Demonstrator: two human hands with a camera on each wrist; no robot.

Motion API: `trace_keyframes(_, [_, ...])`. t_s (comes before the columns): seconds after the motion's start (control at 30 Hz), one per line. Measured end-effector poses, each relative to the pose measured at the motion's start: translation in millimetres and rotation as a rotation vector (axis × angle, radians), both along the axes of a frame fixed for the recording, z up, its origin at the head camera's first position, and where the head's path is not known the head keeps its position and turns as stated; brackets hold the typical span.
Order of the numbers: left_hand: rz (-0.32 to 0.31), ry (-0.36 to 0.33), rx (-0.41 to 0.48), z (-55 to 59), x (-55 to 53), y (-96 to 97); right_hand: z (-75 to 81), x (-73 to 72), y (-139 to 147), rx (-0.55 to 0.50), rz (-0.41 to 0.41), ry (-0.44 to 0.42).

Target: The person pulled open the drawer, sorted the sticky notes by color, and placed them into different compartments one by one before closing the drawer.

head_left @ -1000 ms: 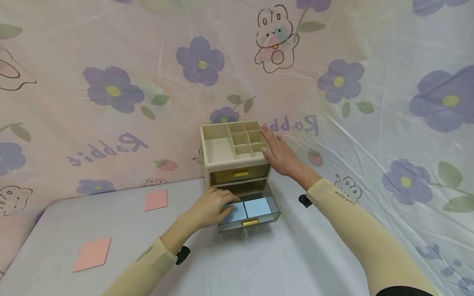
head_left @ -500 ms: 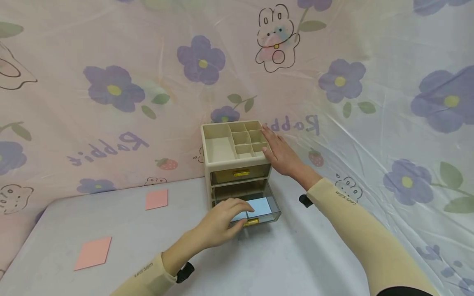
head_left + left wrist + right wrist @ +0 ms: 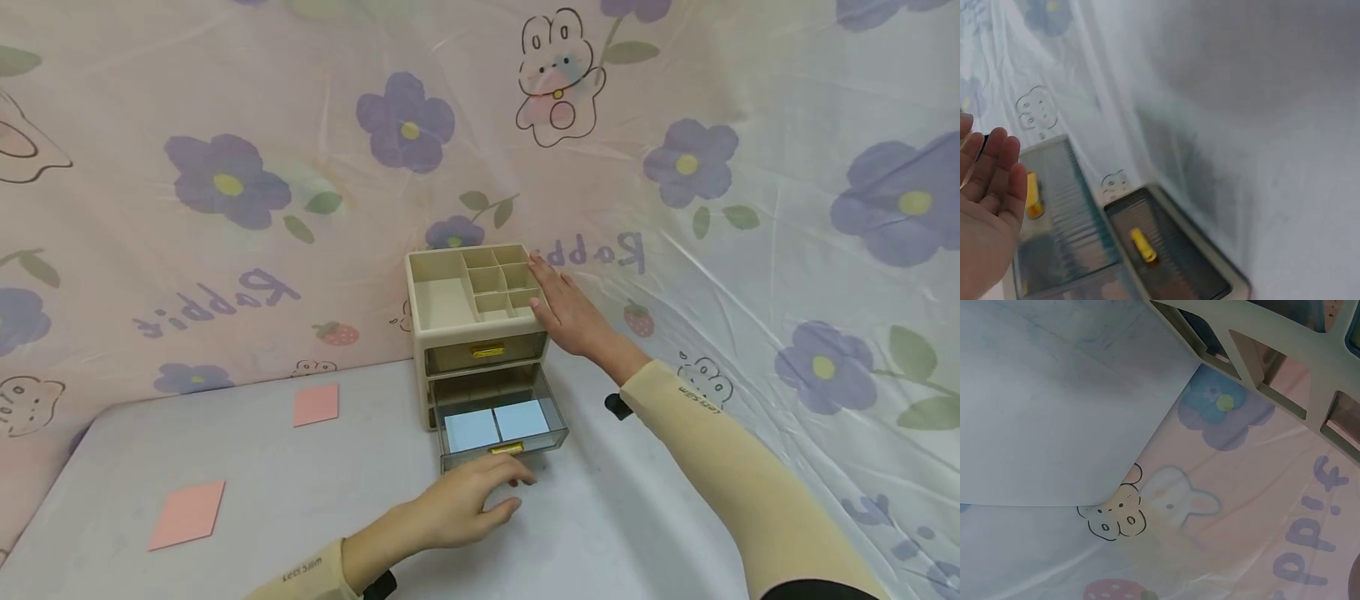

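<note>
A cream desktop organizer [image 3: 438,304] stands against the backdrop, its lower drawer [image 3: 557,417] pulled out. Two light blue square cards, a left one [image 3: 471,430] and a right one [image 3: 522,419], lie side by side in that drawer. My left hand [image 3: 465,504] hovers just in front of the drawer's gold handle [image 3: 507,448], fingers loosely bent and holding nothing. The left wrist view shows its relaxed fingers beside the smoky drawer front [image 3: 1063,212]. My right hand [image 3: 573,312] rests along the organizer's upper right side, fingers straight. In the right wrist view the organizer's side frame [image 3: 1250,369] shows.
Two pink square cards lie on the white table to the left, a nearer one [image 3: 187,515] and a farther one [image 3: 316,405]. The organizer's upper drawer [image 3: 453,357] is closed. A printed fabric backdrop [image 3: 300,208] rises behind and right.
My left hand has come out of the lower drawer, moving toward me and slightly right, uncovering the left blue card. My right hand has stayed on the organizer.
</note>
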State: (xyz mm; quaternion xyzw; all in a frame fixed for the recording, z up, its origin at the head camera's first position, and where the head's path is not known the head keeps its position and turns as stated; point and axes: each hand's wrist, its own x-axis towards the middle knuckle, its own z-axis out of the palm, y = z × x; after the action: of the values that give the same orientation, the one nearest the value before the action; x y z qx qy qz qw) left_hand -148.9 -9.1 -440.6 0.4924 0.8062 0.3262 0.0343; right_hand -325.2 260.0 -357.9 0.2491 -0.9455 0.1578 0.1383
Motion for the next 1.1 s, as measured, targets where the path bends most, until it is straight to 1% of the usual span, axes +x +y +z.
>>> trace_keyframes(0.17, [-0.004, -0.022, -0.019, -14.2, 3.4, 2.1, 0.3, -0.6, -0.4, 0.006, -0.003, 0.002])
trace_keyframes(0.27, [-0.007, -0.08, -0.006, -21.5, 3.9, 3.0, 0.9, -0.4, -0.6, -0.003, -0.002, 0.001])
trace_keyframes(0.37, [-0.005, -0.165, 0.027, -27.9, 3.0, 3.6, 1.2, -0.8, -0.5, -0.004, 0.002, 0.002])
trace_keyframes(0.43, [0.005, -0.237, 0.052, -31.8, 2.2, 3.8, 1.3, -1.0, -0.4, 0.0, 0.005, 0.002])
trace_keyframes(0.6, [0.06, -0.434, 0.119, -39.6, 0.6, 4.2, 1.5, -1.0, -0.5, 0.003, 0.012, 0.006])
trace_keyframes(0.67, [0.09, -0.5, 0.147, -41.5, 0.2, 4.8, 1.7, -0.8, -0.2, 0.0, 0.014, 0.004])
trace_keyframes(0.77, [0.123, -0.571, 0.196, -42.7, 0.1, 5.9, 2.2, -0.6, 0.1, -0.002, 0.013, -0.001])
trace_keyframes(0.87, [0.14, -0.615, 0.237, -42.1, 1.0, 6.6, 2.2, -0.3, -0.3, -0.006, 0.011, -0.008])
trace_keyframes(1.1, [0.14, -0.71, 0.31, -40.1, 3.8, 8.2, 2.1, 0.3, -0.6, -0.002, 0.007, -0.012])
